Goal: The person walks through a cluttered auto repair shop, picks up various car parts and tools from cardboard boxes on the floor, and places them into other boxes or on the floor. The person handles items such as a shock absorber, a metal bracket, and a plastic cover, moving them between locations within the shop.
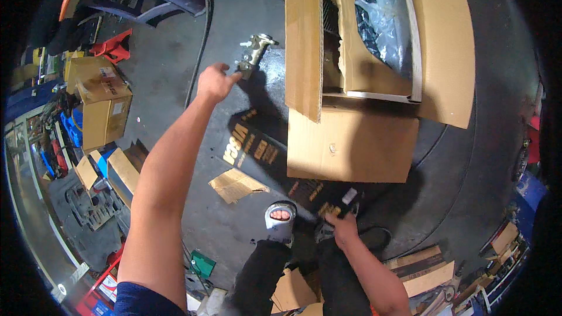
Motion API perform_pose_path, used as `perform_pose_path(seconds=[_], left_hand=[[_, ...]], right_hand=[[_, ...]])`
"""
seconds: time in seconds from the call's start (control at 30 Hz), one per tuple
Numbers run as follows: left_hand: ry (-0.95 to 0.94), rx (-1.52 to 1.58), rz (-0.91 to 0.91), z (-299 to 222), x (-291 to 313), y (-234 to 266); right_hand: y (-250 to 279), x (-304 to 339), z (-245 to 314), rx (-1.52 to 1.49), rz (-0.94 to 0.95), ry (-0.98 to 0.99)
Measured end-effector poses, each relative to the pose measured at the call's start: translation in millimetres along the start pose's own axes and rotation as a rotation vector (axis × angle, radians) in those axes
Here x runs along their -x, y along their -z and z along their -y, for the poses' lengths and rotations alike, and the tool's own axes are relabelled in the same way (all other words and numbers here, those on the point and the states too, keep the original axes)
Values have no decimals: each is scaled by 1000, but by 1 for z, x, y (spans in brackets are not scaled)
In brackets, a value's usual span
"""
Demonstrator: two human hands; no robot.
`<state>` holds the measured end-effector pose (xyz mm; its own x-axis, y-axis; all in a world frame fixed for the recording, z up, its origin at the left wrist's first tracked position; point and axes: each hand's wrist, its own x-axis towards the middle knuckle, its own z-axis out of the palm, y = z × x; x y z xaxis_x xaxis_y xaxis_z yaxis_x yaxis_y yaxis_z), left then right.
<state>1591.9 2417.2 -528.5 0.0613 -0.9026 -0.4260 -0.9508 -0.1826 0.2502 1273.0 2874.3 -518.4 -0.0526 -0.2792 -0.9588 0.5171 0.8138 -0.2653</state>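
Note:
My left hand (215, 83) is stretched forward, its fingers closed round the near end of a metal master cylinder (256, 52). The cylinder has a flange at its far end and small fittings along its side. Closer to my feet, my right hand (342, 228) grips the near right end of a long black box (260, 149) with gold lettering and a white label. Part of that box is hidden behind the flap of a big open cardboard carton (351, 146). Inside the carton lies clear plastic wrapping (386, 17) over something dark.
A torn cardboard piece (237, 185) lies on the grey floor by my foot in a sandal (280, 216). To the left stand a brown carton (99, 93) and a red stand (114, 45). A dark cable (203, 47) runs along the floor. Scrap cardboard (424, 272) lies at the lower right.

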Motion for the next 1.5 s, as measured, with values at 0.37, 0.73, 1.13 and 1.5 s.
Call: perform_pose_path(seconds=[0.37,0.73,1.13,1.5], left_hand=[[-26,-460,130,-47,-46,-46],[168,-447,340,-28,129,7],[-6,-528,396,-35,425,274],[-259,-551,352,-125,495,441]], right_hand=[[73,128,39,299,-36,-147],[53,254,57,434,-81,217],[62,530,136,1040,-532,934],[122,752,63,473,-1157,938]])
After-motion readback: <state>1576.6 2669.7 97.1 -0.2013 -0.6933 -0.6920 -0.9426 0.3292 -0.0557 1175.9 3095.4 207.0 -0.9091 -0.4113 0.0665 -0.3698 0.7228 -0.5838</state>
